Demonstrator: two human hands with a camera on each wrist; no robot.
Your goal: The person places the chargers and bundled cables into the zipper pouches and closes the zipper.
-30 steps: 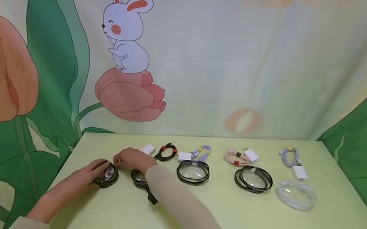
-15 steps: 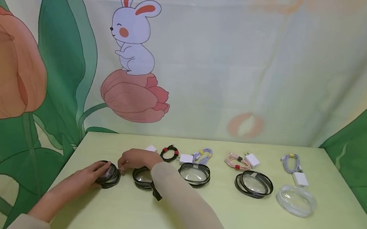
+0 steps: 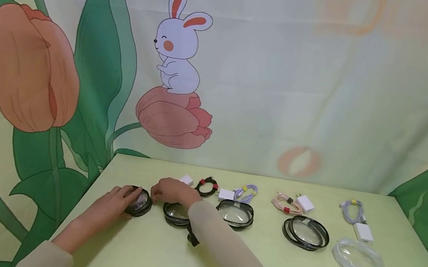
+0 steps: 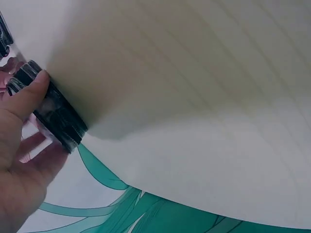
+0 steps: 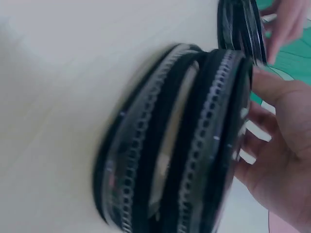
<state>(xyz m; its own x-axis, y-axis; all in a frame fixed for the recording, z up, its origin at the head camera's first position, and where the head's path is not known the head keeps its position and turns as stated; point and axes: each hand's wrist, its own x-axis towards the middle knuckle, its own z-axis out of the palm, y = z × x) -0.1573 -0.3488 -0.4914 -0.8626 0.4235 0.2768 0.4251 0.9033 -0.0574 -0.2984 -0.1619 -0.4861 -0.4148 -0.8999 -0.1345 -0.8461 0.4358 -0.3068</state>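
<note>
A small round clear zip pouch (image 3: 140, 204) with black trim lies at the left of the table. My left hand (image 3: 114, 202) grips it from the left; in the left wrist view the thumb and fingers curl round the black-edged pouch (image 4: 58, 114). My right hand (image 3: 173, 191) has its fingers bent at the pouch's right edge and pinches there; the exact bit between the fingertips is hidden. Under the right forearm lies a second black-trimmed clear pouch (image 3: 177, 216). It fills much of the right wrist view, its zipper teeth (image 5: 194, 145) showing, with my right hand (image 5: 286, 131) beyond it.
More black-trimmed pouches (image 3: 235, 215) (image 3: 306, 232) and a white-trimmed pouch (image 3: 357, 259) stand to the right. Behind them lie a black cable (image 3: 207, 187), lilac cables (image 3: 246, 194) (image 3: 352, 211), a pink cable (image 3: 287, 204) and white charger plugs (image 3: 305, 203) (image 3: 363, 232).
The head view has swung left, so everything sits further right in it. Both hands stay at the same pouch, with little visible movement between them.
</note>
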